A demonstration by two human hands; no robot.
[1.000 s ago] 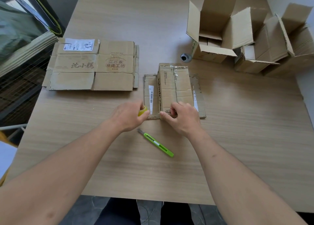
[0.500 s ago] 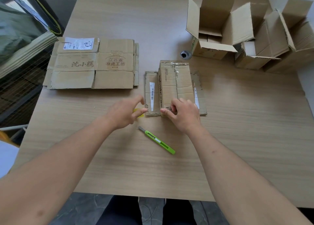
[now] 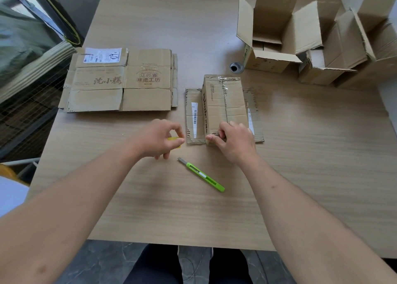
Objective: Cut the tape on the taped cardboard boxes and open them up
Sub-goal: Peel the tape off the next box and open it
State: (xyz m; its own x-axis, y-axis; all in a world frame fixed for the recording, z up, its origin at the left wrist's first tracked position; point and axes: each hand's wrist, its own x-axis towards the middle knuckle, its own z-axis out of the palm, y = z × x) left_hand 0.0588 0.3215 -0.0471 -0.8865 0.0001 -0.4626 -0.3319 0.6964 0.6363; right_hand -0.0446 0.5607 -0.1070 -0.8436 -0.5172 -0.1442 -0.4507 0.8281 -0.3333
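Note:
A small cardboard box [image 3: 225, 103], sealed with clear tape, lies at mid-table on top of a flattened piece of cardboard [image 3: 194, 116]. My right hand [image 3: 233, 142] grips the box's near end, fingers curled into the end flap. My left hand [image 3: 160, 139] hovers just left of it with fingers loosely curled, holding nothing. A small yellow scrap [image 3: 174, 142] lies on the table, partly hidden under that hand. A green utility knife [image 3: 202, 174] rests on the table between my hands, blade tip pointing to the far left.
A stack of flattened printed boxes [image 3: 120, 79] lies at the left. Several opened boxes [image 3: 277, 30] stand at the far right, with a tape roll [image 3: 236, 67] beside them. The table edge [image 3: 171, 242] runs near my body.
My left hand drew back leftward from the box and let the yellow scrap drop onto the table. My right hand stayed on the box's near end.

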